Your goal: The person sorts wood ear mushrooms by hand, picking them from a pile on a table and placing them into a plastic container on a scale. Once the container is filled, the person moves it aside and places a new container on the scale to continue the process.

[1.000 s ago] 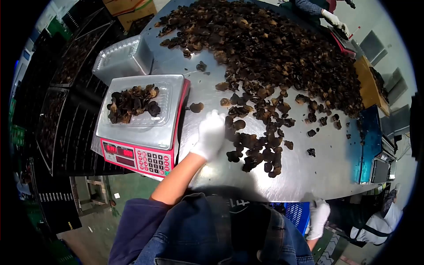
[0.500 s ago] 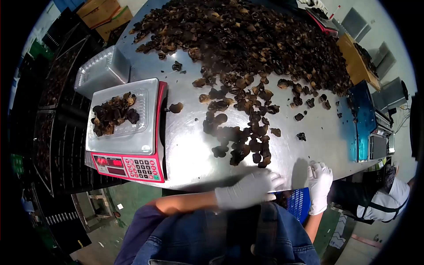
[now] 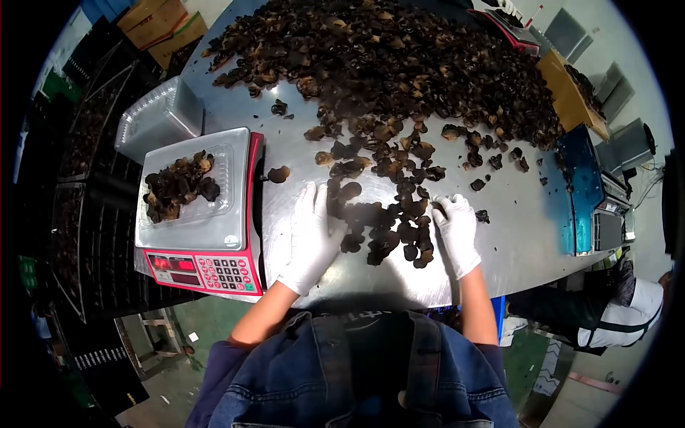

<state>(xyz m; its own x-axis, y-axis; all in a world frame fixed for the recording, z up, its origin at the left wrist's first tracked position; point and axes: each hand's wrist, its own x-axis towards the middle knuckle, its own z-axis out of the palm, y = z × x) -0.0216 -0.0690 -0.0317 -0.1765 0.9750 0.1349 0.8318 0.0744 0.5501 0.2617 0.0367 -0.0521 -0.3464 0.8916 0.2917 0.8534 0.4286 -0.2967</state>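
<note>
Both hands wear white gloves. My left hand (image 3: 312,239) rests on the steel table just left of the loose dark fungus pieces (image 3: 389,232), its fingers stretched out and thumb apart. On the other side of those pieces is my right hand (image 3: 457,234), fingers spread, its fingertips beside the pieces. Nothing shows in either palm. Left of my left hand stands a red digital scale (image 3: 203,271) bearing a clear plastic tray (image 3: 227,203) with a small heap of fungus (image 3: 178,187) in it. A large mound of the same fungus (image 3: 399,64) covers the far part of the table.
Stacked clear trays (image 3: 160,118) stand behind the scale. A blue container (image 3: 581,185) is at the table's right edge. At the far right, a person (image 3: 624,314) is partly visible; another person's gloved hand (image 3: 509,8) shows by a second scale (image 3: 510,32).
My hands have moved from the table's near edge up onto its surface, one to each side of the loose pieces. My left hand has also shifted left.
</note>
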